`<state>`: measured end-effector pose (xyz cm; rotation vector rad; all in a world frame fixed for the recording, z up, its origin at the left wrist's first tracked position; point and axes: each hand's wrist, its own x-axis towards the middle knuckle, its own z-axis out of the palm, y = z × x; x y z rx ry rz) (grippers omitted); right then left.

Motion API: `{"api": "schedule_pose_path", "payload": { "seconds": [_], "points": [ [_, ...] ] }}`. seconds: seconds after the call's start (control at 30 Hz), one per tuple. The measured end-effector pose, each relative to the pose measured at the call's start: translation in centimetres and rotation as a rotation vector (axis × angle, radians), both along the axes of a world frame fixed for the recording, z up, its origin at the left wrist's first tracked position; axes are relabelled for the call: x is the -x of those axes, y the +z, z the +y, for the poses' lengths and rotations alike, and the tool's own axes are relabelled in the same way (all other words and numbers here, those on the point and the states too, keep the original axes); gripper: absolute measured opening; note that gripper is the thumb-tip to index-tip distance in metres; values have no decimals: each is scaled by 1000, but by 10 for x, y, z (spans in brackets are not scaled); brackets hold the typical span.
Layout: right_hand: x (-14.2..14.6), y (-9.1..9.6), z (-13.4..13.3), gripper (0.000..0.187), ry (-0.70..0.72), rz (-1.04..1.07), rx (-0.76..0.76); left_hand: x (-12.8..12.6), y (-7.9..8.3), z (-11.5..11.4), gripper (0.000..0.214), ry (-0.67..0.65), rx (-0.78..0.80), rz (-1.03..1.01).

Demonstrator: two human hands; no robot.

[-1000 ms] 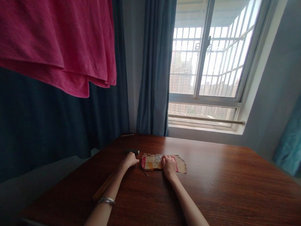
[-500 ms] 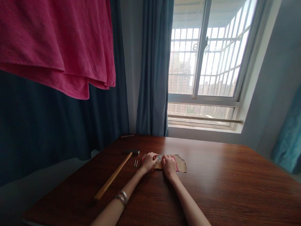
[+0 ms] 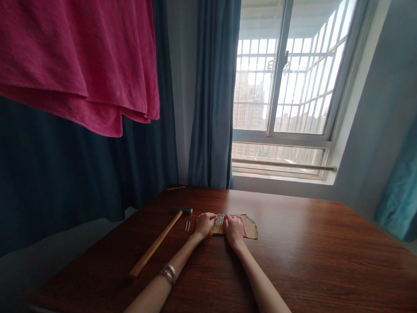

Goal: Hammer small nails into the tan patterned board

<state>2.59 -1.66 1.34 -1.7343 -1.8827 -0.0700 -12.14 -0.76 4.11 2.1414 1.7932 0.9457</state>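
A flat tan piece (image 3: 251, 229) with a fan-like notched edge, small dots and pink patches lies on the wooden table. Several thin silvery rods or pins (image 3: 220, 218) show at its middle, between my hands. My left hand (image 3: 204, 224) lies over the piece's left end, thumb and fingers drawn together beside the pins; whatever they pinch is too small to make out. On the other side of the pins, my right hand (image 3: 234, 227) rests on the piece with bent fingers, their tips at the pins. My palms hide much of the piece.
A hammer (image 3: 156, 244) with a wooden handle lies left of my hands. Two thin silvery pins (image 3: 187, 226) lie between its head and the piece. The table (image 3: 314, 260) extends right; a pink cloth (image 3: 78, 65) hangs upper left. Curtains and a window stand behind.
The fingers of my left hand have shifted slightly at the pins. My right hand stays nearly in place, and the view has moved a little.
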Motion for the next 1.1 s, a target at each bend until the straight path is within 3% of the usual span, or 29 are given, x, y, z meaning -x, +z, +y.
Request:
{"api": "schedule_pose_path", "payload": {
  "seconds": [0.1, 0.2, 0.37, 0.6, 0.77, 1.1],
  "points": [
    [0, 0, 0, 21, -1, -3, -1, 2, -6, 7, 20, -15, -30, -55],
    [-1, -1, 1, 21, 1, -7, -6, 7, -11, 18, 22, -5, -28, -233],
    [0, -2, 1, 21, 1, -13, -17, 30, -4, 26, 19, 60, 225, -477],
    [3, -2, 1, 24, -10, -13, -22, 60, -9, 25, 19, 60, 308, -468],
    [3, 0, 0, 23, -8, 2, -28, 59, -12, 26, 18, 63, 329, -437],
    [-3, -1, 2, 23, 20, 107, -49, 51, -3, 14, 17, 59, 313, -351]
  ]
}}
